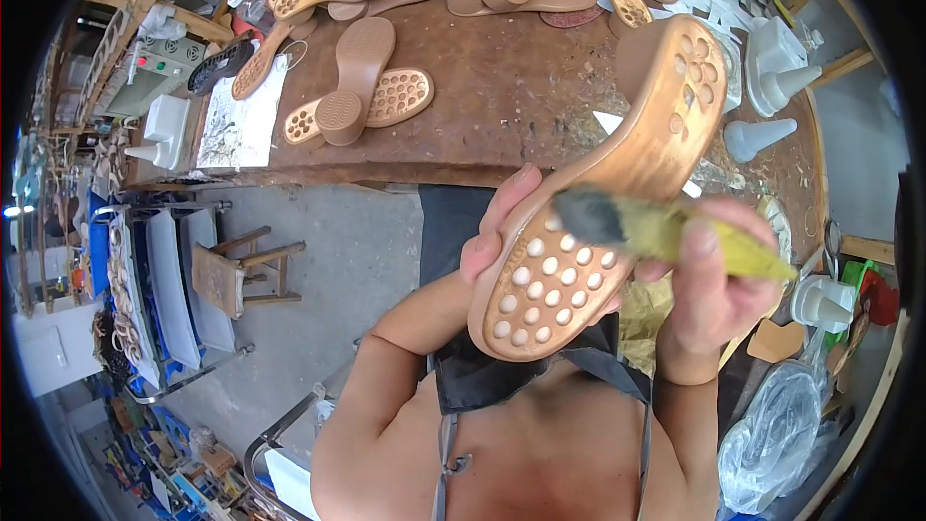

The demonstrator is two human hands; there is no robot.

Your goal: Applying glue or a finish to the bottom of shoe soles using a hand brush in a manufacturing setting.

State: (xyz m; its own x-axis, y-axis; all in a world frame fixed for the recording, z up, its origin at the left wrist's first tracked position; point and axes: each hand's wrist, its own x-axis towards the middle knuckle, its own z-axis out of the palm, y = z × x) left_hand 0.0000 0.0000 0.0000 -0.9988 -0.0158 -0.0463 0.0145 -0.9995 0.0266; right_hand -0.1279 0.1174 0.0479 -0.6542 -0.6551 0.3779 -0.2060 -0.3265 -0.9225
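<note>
My left hand point(503, 224) is closed around the forefoot edge of a tan heeled shoe sole point(632, 159), fingers curled over its side. The sole is tilted, its heel end up to the right. Small round holes dot its forefoot, with pale spots in them, and larger hollows mark the heel end. In my right hand point(719, 275) is a brush point(666, 229) with a yellow handle and dark bristles, smeared by motion. Its bristles lie over the middle of the sole; whether they touch it I cannot tell.
On the brown workbench point(482, 87) a pair of soles point(362, 82) lies crossed, with several more piled at the back. White bottles point(776, 68) with nozzles stand at the right. A wooden stool point(227, 275) and a rack of trays point(174, 280) stand at the left.
</note>
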